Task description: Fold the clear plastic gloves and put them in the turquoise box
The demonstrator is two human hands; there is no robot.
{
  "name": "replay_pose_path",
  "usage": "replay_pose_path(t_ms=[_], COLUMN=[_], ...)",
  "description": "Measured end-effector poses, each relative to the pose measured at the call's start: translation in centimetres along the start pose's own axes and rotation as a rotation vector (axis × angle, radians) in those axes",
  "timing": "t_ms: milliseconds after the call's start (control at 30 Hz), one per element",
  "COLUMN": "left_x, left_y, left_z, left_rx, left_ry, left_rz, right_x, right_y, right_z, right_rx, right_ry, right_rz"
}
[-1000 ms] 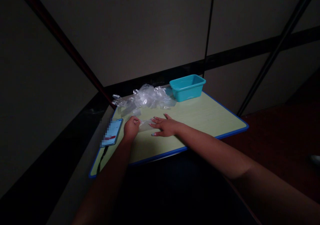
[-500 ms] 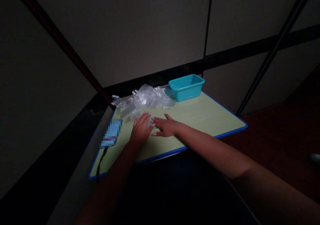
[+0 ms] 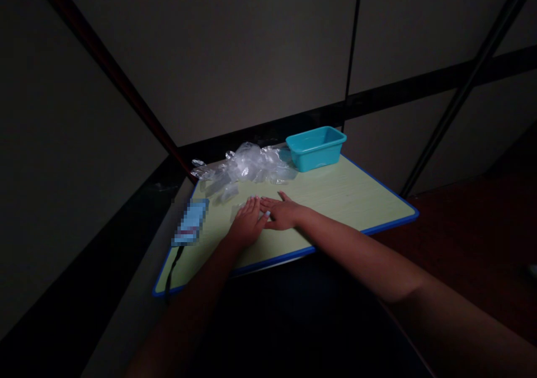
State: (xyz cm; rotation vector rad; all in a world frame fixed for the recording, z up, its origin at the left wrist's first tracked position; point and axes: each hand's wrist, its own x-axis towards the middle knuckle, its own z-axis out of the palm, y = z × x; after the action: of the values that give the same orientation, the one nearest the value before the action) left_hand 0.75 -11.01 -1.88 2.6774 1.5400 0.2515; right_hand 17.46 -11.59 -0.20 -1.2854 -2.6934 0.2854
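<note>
My left hand [image 3: 247, 225] lies palm down on the pale yellow-green tabletop [image 3: 335, 199], fingers stretched forward. A small piece of clear plastic [image 3: 236, 212] shows beside its fingers and partly under them. Coming in from the right, my right hand [image 3: 282, 215] is also flat, its fingertips meeting the left hand by the thumb. Whatever lies beneath the two palms is hidden. Beyond the hands is a loose heap of crumpled clear plastic bags [image 3: 249, 164].
A turquoise plastic basket [image 3: 318, 158] stands at the back right of the table, next to the bags. A pixelated phone-like object [image 3: 191, 222] with a dark strap [image 3: 174, 266] lies at the left edge. Dark panelled walls [image 3: 260, 59] close in behind and left.
My left hand has slid right and slightly back, up against my right hand, uncovering the clear plastic piece. My right hand has stayed nearly in place. The view has shifted slightly.
</note>
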Motion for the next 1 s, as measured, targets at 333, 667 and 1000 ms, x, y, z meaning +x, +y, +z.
replay_pose_path(t_ms=[333,667,1000], left_x=[-0.4,-0.6,-0.7], left_y=[-0.7,-1.3,-0.9], left_z=[-0.1,-0.3,-0.5], left_rx=[0.079,0.066,0.049], left_ry=[0.002,-0.039,-0.058], left_rz=[-0.234,-0.287,-0.307], right_x=[0.0,-0.2,-0.5], right_y=[-0.2,-0.1,-0.6], right_z=[-0.2,-0.4,-0.5], right_rx=[-0.003,0.042,0.031], right_ry=[-0.048,-0.019,-0.066], right_rz=[0.017,0.028,-0.063])
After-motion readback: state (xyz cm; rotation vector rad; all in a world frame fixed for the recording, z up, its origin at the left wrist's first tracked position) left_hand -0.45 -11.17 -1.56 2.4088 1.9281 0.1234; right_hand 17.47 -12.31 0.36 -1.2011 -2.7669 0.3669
